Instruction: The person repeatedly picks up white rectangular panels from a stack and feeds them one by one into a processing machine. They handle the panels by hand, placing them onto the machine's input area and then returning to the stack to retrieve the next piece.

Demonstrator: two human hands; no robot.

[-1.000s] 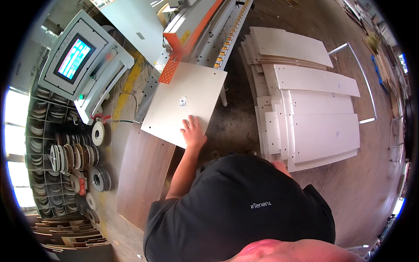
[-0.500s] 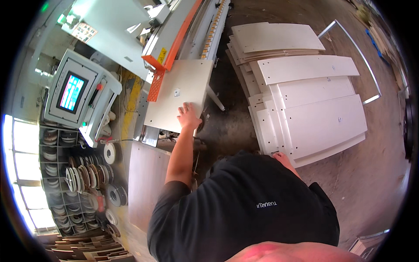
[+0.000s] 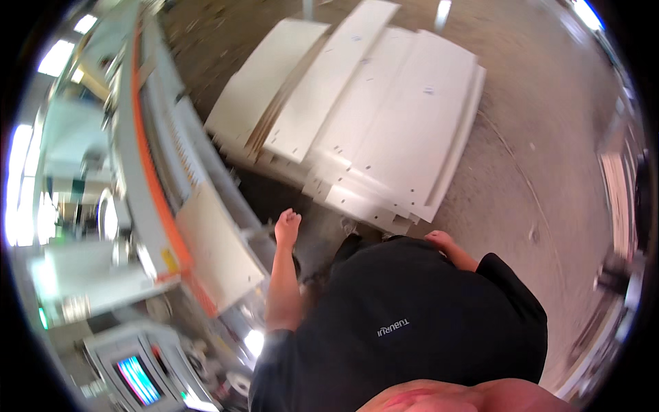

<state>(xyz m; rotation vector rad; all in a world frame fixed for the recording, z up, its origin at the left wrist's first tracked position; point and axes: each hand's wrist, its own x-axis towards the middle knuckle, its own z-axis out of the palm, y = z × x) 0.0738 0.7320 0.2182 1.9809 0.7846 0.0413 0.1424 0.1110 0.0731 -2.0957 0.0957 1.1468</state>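
Observation:
My left hand [image 3: 288, 227] is raised over the gap between the machine and the panel stack. Its fingers are curled, and nothing shows in them. Beside it to the left, a white board [image 3: 218, 248] lies on the infeed of a long machine, apart from my hand. My right hand [image 3: 440, 239] is held close to my shirt front, just below the near edge of the stack. Its fingers look bent in, with no object seen in them. Ahead lies a stack of white panels [image 3: 401, 130], several with small drilled holes along the near ends.
The long machine with an orange guard rail [image 3: 152, 189] runs along the left. A control panel with a lit screen [image 3: 139, 380] stands at the lower left. More boards [image 3: 618, 206] lean at the far right, and concrete floor [image 3: 528, 158] lies right of the stack.
My left hand has lifted off the white board and its fingers have curled. The view has turned right, so machine and stack appear further left. My right hand stays near my body.

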